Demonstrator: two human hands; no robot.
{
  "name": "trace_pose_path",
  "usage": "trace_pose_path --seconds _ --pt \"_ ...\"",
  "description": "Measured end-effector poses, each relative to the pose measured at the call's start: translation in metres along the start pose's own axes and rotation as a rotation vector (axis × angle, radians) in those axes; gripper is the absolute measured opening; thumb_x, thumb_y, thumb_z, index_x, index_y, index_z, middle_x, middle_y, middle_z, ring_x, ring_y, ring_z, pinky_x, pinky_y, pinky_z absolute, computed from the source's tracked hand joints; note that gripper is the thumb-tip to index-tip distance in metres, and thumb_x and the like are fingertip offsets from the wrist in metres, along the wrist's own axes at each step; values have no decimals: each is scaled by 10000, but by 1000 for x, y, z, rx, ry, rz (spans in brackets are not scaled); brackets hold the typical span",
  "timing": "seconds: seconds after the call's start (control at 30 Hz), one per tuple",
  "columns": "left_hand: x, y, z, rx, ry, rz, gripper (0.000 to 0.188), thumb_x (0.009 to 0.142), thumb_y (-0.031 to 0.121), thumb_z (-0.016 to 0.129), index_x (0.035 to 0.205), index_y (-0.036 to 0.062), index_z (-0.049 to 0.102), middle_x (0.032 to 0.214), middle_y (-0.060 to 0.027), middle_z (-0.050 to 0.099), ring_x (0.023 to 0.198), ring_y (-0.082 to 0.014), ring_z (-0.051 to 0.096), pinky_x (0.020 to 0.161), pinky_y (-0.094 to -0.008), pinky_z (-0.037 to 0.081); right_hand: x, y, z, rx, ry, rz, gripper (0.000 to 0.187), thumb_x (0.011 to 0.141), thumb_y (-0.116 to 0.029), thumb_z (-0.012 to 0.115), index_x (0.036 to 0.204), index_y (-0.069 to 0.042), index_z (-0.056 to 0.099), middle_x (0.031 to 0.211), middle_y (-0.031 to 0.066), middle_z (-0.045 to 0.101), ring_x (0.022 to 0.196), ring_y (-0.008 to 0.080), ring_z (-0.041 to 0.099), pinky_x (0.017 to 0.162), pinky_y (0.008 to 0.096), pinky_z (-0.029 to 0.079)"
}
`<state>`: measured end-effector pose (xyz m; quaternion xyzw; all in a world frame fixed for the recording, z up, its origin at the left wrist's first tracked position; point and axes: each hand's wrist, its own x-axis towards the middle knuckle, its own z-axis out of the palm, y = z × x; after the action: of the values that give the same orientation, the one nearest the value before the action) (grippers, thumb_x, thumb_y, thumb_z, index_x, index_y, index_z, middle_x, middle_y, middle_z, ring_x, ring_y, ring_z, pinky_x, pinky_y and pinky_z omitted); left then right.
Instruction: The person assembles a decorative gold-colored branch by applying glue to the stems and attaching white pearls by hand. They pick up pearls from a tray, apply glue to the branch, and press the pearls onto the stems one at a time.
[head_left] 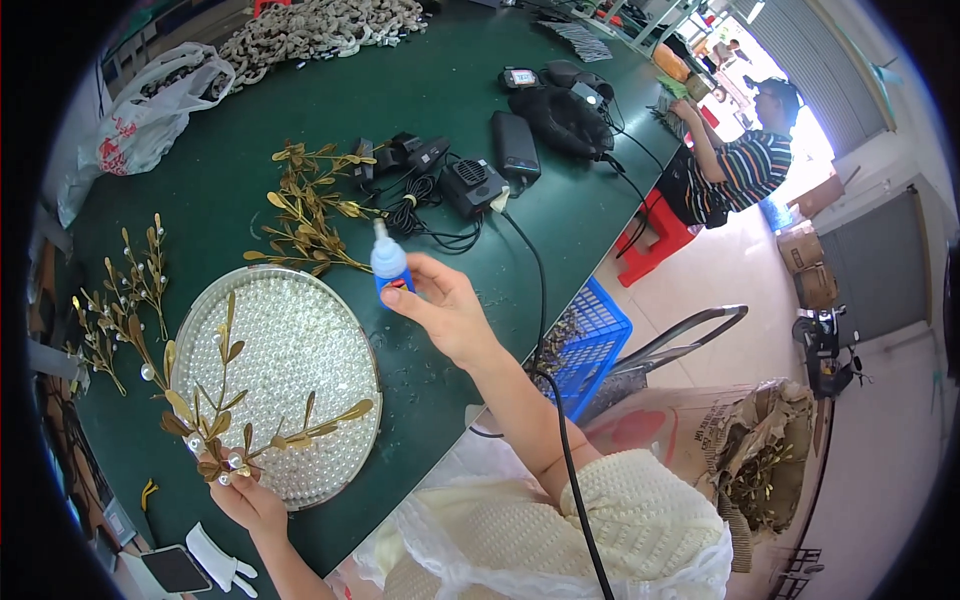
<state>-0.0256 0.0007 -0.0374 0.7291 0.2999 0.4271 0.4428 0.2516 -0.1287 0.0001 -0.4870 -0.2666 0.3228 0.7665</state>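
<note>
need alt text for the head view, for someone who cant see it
A person's right hand holds a blue bottle with a pale cap, while the left hand holds a gold-leaved sprig partly over a round tray of white pearly beads. More sprigs lie on the dark green table, where another person sits farther along.

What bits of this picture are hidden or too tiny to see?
In the head view:
- Floor of the round tray: covered by white beads.
- Part of the blue bottle: behind the right hand.
- Some of the left hand: behind the golden sprig.
- Work of the seated person: too small.
</note>
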Motion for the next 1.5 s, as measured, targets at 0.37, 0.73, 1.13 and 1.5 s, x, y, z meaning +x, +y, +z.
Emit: trace_pose_path --seconds 0.37,0.73,1.13,1.5 --pt "3 4 9 45 84 -8 478 896 423 378 977 -46 416 706 -40 453 528 -61 348 454 -193 263 36 29 -33 -1244 348 -378 265 665 -211 690 874 -83 591 753 48 575 783 203 522 795 333 312" --pt "7 13 2 83 91 -62 450 882 407 401 943 -35 458 596 -26 456 489 -91 423 442 -221 330 17 13 -18 -1293 447 -592 475 618 -130 702 1044 -50 508 915 102 542 865 270 508 756 377 365" --pt "15 25 5 -214 165 -146 271 906 298 407 881 28 417 635 20 413 515 -30 341 445 -175 246 15 40 88 -1576 -740 -452 86 670 -100 548 745 -69 576 725 67 569 765 219 548 764 348 350" --pt "19 24 3 -152 89 -105 271 919 269 373 897 3 423 559 0 409 497 -56 363 448 -205 286 37 23 71 -589 -434 71 156 704 -33 671 854 -24 632 753 18 617 604 37 506 539 179 387"
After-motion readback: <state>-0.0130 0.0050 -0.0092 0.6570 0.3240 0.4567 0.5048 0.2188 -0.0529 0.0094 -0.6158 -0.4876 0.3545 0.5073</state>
